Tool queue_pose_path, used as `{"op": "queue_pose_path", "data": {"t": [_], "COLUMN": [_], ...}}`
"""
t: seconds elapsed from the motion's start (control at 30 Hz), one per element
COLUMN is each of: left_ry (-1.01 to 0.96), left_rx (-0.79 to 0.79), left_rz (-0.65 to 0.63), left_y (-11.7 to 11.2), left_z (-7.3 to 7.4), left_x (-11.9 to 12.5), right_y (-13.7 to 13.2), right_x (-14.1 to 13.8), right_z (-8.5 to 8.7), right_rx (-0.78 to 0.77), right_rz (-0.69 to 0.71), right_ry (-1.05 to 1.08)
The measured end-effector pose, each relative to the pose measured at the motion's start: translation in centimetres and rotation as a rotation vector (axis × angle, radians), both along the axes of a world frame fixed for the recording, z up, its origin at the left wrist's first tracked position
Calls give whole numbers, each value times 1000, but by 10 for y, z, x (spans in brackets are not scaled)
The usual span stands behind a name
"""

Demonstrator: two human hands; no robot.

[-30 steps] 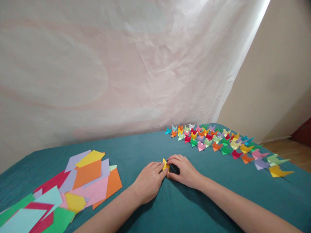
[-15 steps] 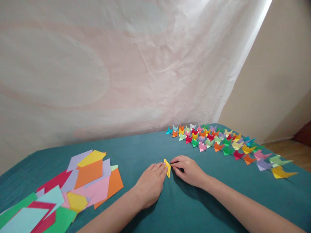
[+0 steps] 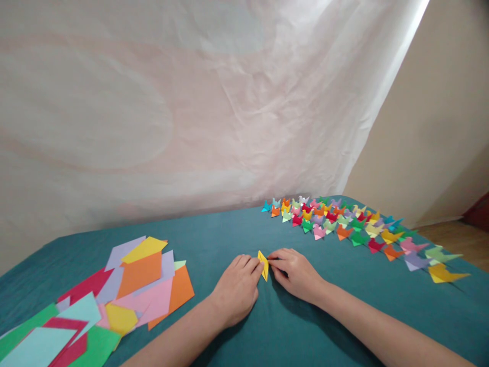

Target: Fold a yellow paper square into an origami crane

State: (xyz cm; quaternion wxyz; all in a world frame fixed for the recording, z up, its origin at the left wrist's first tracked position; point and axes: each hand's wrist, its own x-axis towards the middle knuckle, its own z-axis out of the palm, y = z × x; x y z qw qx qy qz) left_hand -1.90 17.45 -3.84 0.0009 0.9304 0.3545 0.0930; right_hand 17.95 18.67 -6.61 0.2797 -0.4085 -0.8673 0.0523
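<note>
A small piece of yellow folded paper [image 3: 264,266], narrow and pointed at both ends, lies on the green cloth between my hands. My left hand [image 3: 240,285] is palm down over its left edge, fingers close together and holding the paper against the table. From the other side, my right hand [image 3: 296,270] pinches the paper's right edge between thumb and forefinger. The left fingertips cover part of the paper, so some folds are hidden.
Loose sheets of coloured paper [image 3: 139,275] overlap on the left of the green-covered table [image 3: 214,232]. Rows of small folded paper birds [image 3: 344,232] stand at the back right. A pale curtain [image 3: 191,112] hangs behind the table.
My left fingers have bent a little more at the knuckles. The right hand and the yellow paper stay almost in the same place.
</note>
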Motion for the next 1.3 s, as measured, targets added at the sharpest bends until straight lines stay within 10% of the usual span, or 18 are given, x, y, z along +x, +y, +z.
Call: {"op": "queue_pose_path", "data": {"t": [0.77,1.3], "left_ry": [-38,123], "left_rx": [24,-61], "left_rz": [5,29], "left_y": [1,-5], "left_z": [-8,15], "left_x": [3,-5], "right_y": [-7,-8], "right_x": [-8,-9], "right_z": [0,-1], "right_rx": [-1,-56], "right_rz": [34,95], "right_ry": [59,-37]}}
